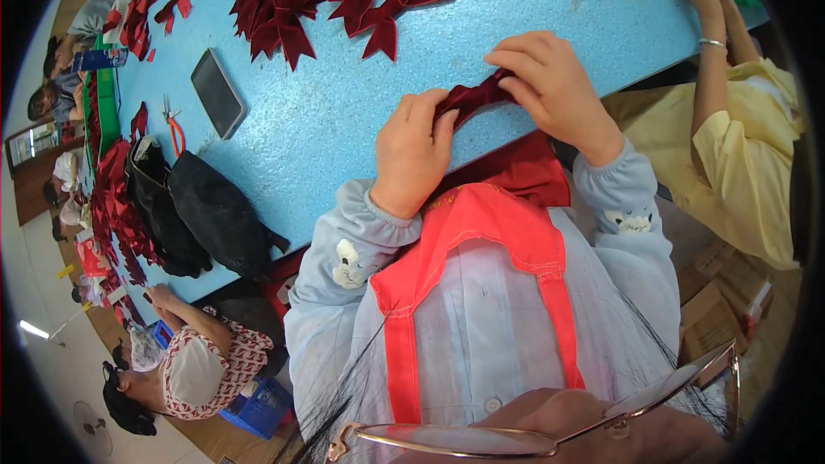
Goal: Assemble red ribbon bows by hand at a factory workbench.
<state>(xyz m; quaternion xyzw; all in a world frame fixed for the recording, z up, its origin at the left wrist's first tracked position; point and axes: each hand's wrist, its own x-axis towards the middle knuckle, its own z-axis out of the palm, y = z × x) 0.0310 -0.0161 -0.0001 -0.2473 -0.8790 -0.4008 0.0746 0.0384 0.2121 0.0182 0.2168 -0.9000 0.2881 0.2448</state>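
Between my two hands a dark red velvet ribbon bow (pixel 473 101) is stretched over the near edge of the blue table. My left hand (pixel 414 150) pinches its left end, fingers curled round it. At the other end my right hand (pixel 550 86) grips it between thumb and fingers; the fingers partly cover the ribbon. Finished-looking dark red bows lie beyond my hands: a heap (pixel 279 4) toward the far left and a looser group (pixel 391 0) beside it.
On the blue table (pixel 301 137) lie a dark phone (pixel 217 93), red-handled pliers (pixel 176 133), black bags (pixel 219 215) and loose red ribbon pieces (pixel 116 198). A co-worker in yellow (pixel 748 137) sits at right, another in a patterned top (pixel 202 365) at lower left. Cardboard boxes (pixel 713 318) stand at right.
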